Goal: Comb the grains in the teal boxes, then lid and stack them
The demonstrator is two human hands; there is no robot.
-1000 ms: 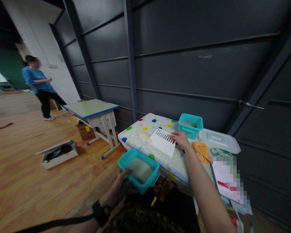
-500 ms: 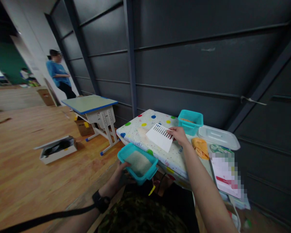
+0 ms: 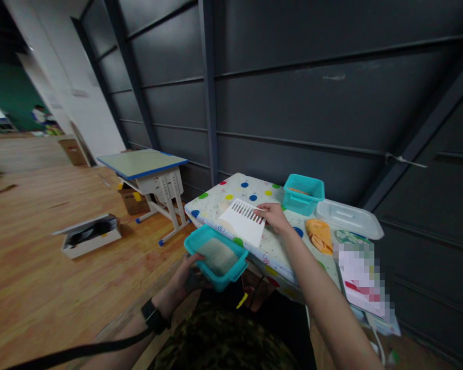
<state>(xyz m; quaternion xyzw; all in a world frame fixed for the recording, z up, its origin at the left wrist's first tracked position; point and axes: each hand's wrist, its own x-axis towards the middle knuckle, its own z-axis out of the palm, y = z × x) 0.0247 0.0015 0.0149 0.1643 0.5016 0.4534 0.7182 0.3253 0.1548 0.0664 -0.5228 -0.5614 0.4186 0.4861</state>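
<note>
My left hand (image 3: 189,275) grips the near left side of a teal plastic container (image 3: 237,273), thumb over its rim. A layer of whitish grains (image 3: 219,257) lies inside; I cannot tell their exact kind. The container is held just below the front edge of the spotted tabletop (image 3: 200,205). Pinched at its right edge by my right hand (image 3: 274,217), a white slotted card (image 3: 241,228) lies low over the table, near the container's far rim. A pale beige patch (image 3: 224,206) shows on the cloth beside the card.
Behind my right hand stands a second teal container (image 3: 303,198) with brownish contents. A clear lid (image 3: 349,218), a folded orange cloth (image 3: 318,236) and a blurred-out tablet or paper (image 3: 360,288) lie to the right. A dark panelled wall (image 3: 293,103) borders the table; a desk (image 3: 146,167) stands left.
My right hand has drawn the slotted card left and slightly toward me. The held container has shifted slightly left. A person in blue at the far left is out of view now.
</note>
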